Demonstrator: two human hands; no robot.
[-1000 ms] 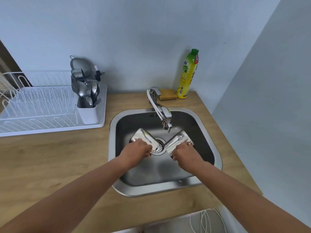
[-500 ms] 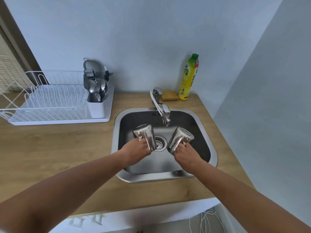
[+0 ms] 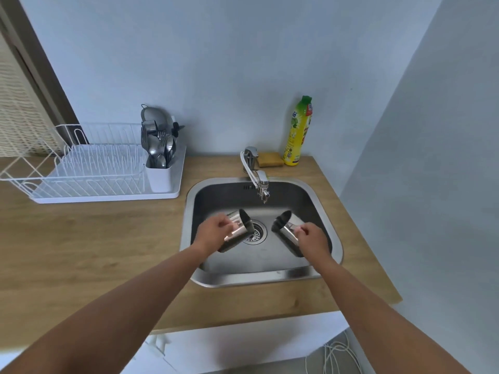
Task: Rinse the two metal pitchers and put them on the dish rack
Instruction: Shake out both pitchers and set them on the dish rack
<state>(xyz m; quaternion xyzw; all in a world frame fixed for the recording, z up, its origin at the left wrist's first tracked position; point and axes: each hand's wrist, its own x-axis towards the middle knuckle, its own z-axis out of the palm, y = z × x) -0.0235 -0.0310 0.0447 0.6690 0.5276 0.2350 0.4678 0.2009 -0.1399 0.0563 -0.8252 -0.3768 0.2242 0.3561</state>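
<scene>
Two shiny metal pitchers hang over the steel sink [image 3: 333, 233]. My left hand [image 3: 212, 232] grips the left pitcher [image 3: 239, 229], tilted with its dark mouth toward the drain. My right hand [image 3: 310, 237] grips the right pitcher [image 3: 286, 230], tilted the other way, its mouth facing up and left. Both mouths point inward, either side of the drain [image 3: 255, 233]. The tap [image 3: 260, 182] stands behind them with no water visibly running. The white wire dish rack [image 3: 89, 168] sits on the counter far to the left.
A white cutlery holder [image 3: 160, 174] full of spoons and forks stands at the rack's right end. A yellow dish soap bottle [image 3: 298, 132] and a sponge [image 3: 270, 159] sit behind the sink. Walls close in at the back and right. White cables [image 3: 334, 357] lie on the floor.
Both pitchers came up off the sink floor and turned over, their mouths now facing inward toward the drain. The camera pulled back and up, showing more of the counter and rack.
</scene>
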